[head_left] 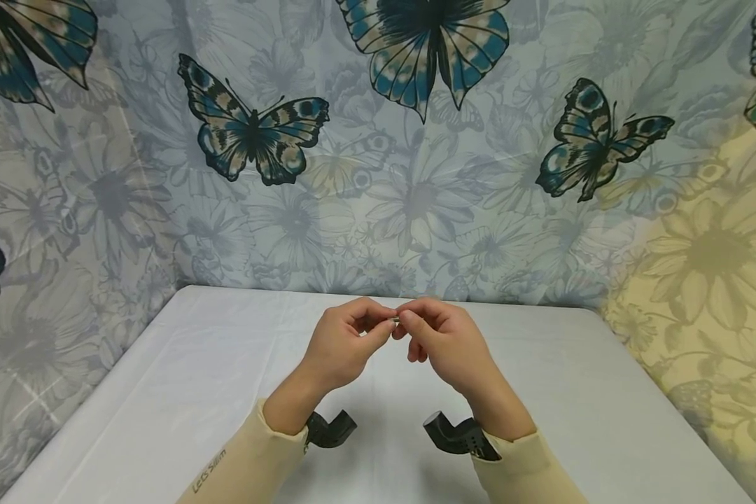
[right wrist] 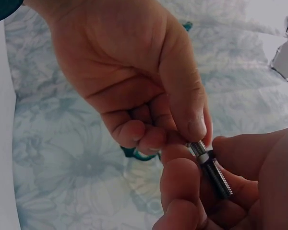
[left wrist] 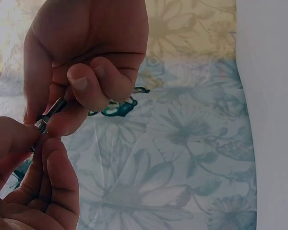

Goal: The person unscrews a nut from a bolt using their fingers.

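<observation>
A short threaded metal bolt [right wrist: 221, 183] runs between the two hands, with a small shiny nut [right wrist: 204, 157] round its shaft. My left hand [head_left: 342, 343] pinches one end of the bolt between thumb and fingers, hiding that end. On the other side my right hand [head_left: 449, 343] grips at the nut, its thumb tip right at the nut's edge. From the left wrist view, the free length of the bolt [left wrist: 57, 106] sticks out past the nut toward the curled fingers of the right hand. Both hands meet fingertip to fingertip above the table.
A white-covered table [head_left: 183, 392] lies below the hands. Cloth with butterflies and flowers [head_left: 416, 203] hangs behind it and along both sides. Each wrist carries a black camera mount [head_left: 456, 434], just beyond the cream sleeve [head_left: 246, 455].
</observation>
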`<state>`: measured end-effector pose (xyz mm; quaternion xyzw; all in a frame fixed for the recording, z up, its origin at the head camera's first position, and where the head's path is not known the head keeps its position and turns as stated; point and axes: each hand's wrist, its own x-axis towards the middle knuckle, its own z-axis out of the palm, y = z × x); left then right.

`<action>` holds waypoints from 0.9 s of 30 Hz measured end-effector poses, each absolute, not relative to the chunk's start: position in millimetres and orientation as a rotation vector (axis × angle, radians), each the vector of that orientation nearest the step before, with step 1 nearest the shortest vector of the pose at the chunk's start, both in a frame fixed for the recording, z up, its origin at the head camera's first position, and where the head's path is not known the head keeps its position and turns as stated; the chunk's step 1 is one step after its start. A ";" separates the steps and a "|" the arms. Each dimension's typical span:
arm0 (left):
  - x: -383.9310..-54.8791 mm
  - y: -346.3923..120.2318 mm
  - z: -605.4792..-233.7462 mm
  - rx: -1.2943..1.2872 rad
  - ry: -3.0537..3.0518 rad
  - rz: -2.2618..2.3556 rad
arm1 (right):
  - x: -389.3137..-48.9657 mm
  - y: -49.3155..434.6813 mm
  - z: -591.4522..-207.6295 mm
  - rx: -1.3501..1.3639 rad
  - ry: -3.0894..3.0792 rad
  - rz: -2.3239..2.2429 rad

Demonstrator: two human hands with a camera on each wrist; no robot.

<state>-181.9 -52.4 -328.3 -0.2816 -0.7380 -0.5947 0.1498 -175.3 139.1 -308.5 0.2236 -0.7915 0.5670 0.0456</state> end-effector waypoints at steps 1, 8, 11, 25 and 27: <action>-182.1 -52.4 -328.5 -0.813 -2.116 -1.713 | -175.0 139.0 -308.5 0.680 -2.413 1.717; -182.1 -52.4 -327.9 -0.827 -2.098 -1.711 | -173.5 137.9 -308.3 0.629 -2.380 1.620; -181.5 -52.4 -327.0 -0.825 -2.100 -1.707 | -173.4 137.5 -308.6 0.618 -2.372 1.607; -179.5 -50.9 -326.3 -0.837 -2.101 -1.698 | -177.2 139.6 -310.9 0.708 -2.379 1.726; -179.6 -51.1 -326.7 -0.850 -2.090 -1.711 | -176.5 139.3 -310.5 0.718 -2.372 1.706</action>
